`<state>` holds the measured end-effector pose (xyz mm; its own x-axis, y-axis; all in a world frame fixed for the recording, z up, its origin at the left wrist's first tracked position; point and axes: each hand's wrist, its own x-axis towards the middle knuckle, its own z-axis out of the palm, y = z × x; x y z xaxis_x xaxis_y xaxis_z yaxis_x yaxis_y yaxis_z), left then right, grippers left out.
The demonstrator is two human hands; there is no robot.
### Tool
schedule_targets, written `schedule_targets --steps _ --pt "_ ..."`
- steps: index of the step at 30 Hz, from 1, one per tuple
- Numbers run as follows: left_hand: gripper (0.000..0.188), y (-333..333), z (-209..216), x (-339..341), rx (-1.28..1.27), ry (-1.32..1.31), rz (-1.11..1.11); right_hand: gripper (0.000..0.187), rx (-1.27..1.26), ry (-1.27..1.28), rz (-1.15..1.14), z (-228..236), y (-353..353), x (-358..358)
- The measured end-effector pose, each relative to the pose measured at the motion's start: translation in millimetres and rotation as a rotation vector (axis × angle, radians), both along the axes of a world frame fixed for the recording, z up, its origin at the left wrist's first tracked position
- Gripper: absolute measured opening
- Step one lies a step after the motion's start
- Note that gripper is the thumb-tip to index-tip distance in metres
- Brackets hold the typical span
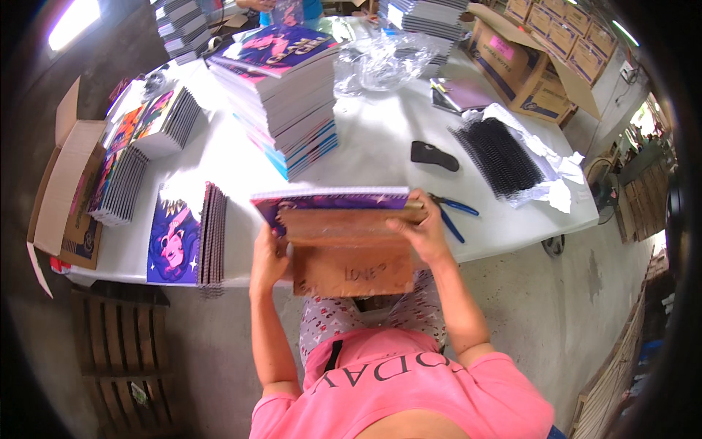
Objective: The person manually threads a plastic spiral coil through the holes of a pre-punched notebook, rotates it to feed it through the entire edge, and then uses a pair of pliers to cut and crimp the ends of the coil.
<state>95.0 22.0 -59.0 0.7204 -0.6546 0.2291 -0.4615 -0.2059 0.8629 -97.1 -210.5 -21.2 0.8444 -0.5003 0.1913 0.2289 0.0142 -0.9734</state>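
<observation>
A seated person in a pink shirt [395, 380] works across from me at a white table [373, 157]. A purple-covered book [336, 199] stands at the near edge, behind a brown wooden bar [333, 227]. The left hand [269, 252] is curled closed on the book's left corner; the right hand [423, 230] closes around the bar's right end, thumb in front. Blue-handled pliers [461, 207] lie just right; a tall book stack [296, 110] stands beyond.
</observation>
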Motion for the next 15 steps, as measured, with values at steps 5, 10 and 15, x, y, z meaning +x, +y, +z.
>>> schedule_targets --steps 5,10,15 --pt "0.046 8 36 -21 0.006 -0.277 0.306 0.055 -0.376 0.114 -0.173 20 -91 -15" --pt "0.051 -47 110 -69 -0.37 -0.675 0.323 0.064 -1.416 0.999 -0.704 13 -204 -30" --pt "0.053 -97 131 -85 -0.073 -0.791 0.183 0.068 -1.622 1.12 -0.481 2 -238 -17"
